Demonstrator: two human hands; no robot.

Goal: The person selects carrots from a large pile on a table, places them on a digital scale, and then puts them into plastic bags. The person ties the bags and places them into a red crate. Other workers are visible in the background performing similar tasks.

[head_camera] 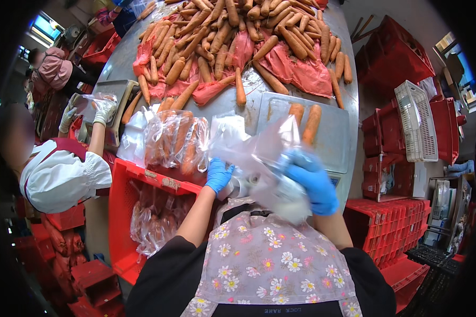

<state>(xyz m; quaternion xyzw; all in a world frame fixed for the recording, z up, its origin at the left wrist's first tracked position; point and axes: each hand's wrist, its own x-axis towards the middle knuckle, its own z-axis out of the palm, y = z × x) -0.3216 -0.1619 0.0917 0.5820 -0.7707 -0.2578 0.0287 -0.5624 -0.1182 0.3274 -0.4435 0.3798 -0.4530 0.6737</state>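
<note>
A clear plastic bag (pixel 261 158), blurred by motion, spreads between my two blue-gloved hands. My right hand (pixel 311 178) has its fingers closed on the bag's right side. My left hand (pixel 219 175) is at the bag's left edge, thumb apart from the fingers; whether it grips the film cannot be told. Behind the bag, two carrots (pixel 311 125) lie on the flat plate of a weighing scale (pixel 329 154). Bagged carrots (pixel 174 138) stand left of my left hand, beside a stack of plastic bags (pixel 133 134). No carrot can be made out inside the bag I hold.
A large heap of carrots (pixel 222 35) on red mesh sacking (pixel 297 75) covers the far metal table. A red crate (pixel 121 222) with bagged carrots stands at lower left. A gloved co-worker (pixel 63 174) handles a bag at left. Red crates (pixel 388 218) are stacked at right.
</note>
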